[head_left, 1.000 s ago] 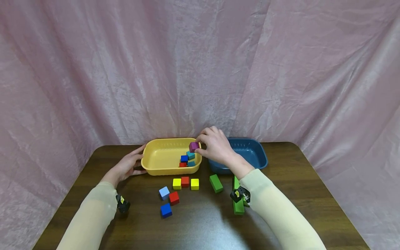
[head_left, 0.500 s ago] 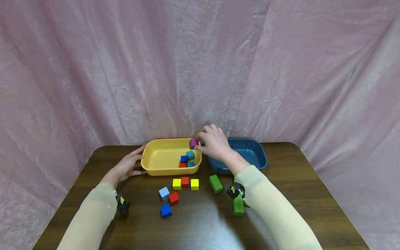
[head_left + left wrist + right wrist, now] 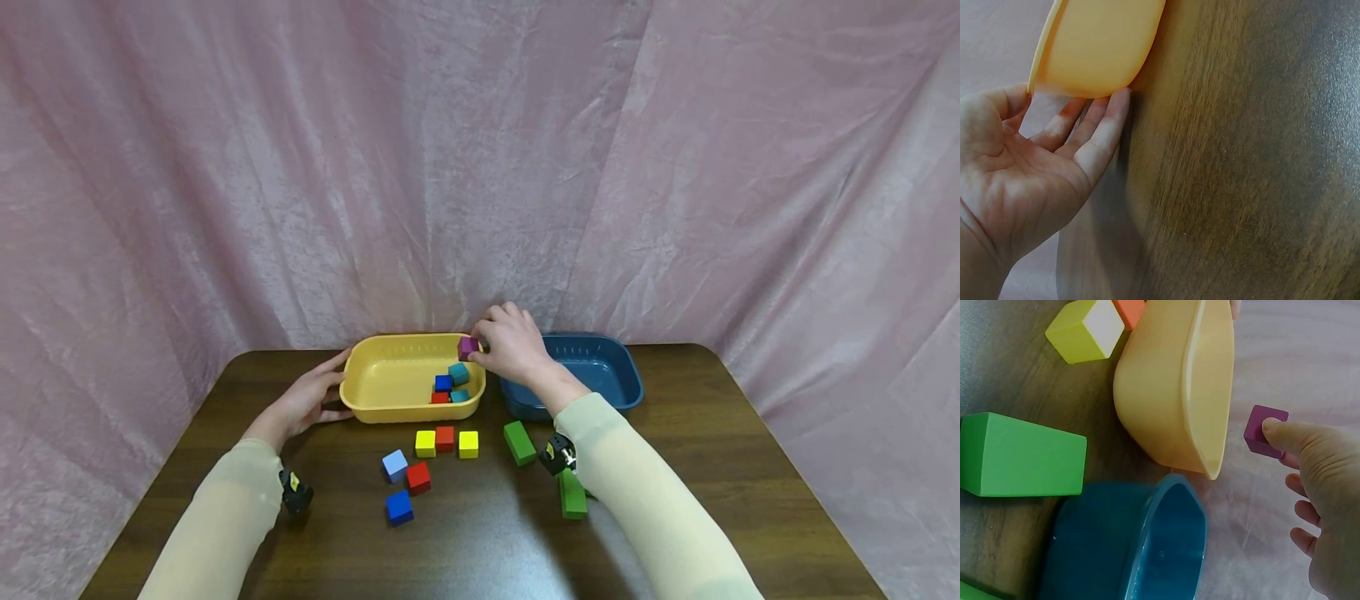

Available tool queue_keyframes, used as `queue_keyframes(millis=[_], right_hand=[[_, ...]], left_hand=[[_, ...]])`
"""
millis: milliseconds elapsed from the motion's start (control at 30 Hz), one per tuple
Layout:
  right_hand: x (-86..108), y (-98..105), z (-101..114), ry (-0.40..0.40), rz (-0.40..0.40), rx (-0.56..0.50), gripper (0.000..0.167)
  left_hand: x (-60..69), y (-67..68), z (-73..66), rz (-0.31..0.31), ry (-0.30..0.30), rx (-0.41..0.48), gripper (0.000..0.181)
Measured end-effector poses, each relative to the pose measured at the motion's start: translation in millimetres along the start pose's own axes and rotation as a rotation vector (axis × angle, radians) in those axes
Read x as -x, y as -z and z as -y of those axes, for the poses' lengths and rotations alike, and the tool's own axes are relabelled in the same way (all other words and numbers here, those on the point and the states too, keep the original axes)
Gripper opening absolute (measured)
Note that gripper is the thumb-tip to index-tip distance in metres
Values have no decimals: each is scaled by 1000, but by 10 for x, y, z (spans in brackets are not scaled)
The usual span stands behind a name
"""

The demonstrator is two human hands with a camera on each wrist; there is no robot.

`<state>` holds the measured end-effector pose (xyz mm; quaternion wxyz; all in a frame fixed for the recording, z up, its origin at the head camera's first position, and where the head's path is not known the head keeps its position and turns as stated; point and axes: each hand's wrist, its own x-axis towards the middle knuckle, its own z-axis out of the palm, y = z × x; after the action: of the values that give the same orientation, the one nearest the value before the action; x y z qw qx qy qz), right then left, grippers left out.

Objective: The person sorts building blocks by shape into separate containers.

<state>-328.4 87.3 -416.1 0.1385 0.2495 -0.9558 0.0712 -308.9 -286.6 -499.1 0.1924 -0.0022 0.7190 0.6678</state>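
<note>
At the left end of the yellow tray (image 3: 390,412), my left hand (image 3: 298,402) touches the outer wall with thumb and fingertips spread, fingers fairly straight; the left wrist view shows this hand (image 3: 1035,162) against the tray (image 3: 1097,50). My right hand (image 3: 517,346) pinches a purple cube (image 3: 467,348) over the tray's right end. In the right wrist view, the cube (image 3: 1265,430) sits between thumb and fingers of the hand (image 3: 1335,487), above rim height. Inside the tray lie a blue cube (image 3: 443,382), a red cube (image 3: 439,398) and two teal cubes (image 3: 458,373).
A blue tray (image 3: 636,392) stands right of the yellow one. In front lie two yellow cubes (image 3: 425,443), red cubes (image 3: 418,477), a light blue cube (image 3: 394,466) and a blue cube (image 3: 400,507). Green blocks (image 3: 519,442) lie at the right, partly behind my right sleeve.
My right forearm has swung a little to the left, covering more of the green blocks. The purple cube, still pinched, has barely moved. My left hand stays in place.
</note>
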Motion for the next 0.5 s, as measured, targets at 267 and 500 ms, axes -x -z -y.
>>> queue_keyframes(millis=[267, 500], right_hand=[[-51, -75, 28, -9, 30, 24, 32], [-60, -161, 44, -12, 40, 30, 34]], left_hand=[[-18, 16, -8, -10, 3, -2, 61], [-22, 12, -3, -6, -5, -10, 61]])
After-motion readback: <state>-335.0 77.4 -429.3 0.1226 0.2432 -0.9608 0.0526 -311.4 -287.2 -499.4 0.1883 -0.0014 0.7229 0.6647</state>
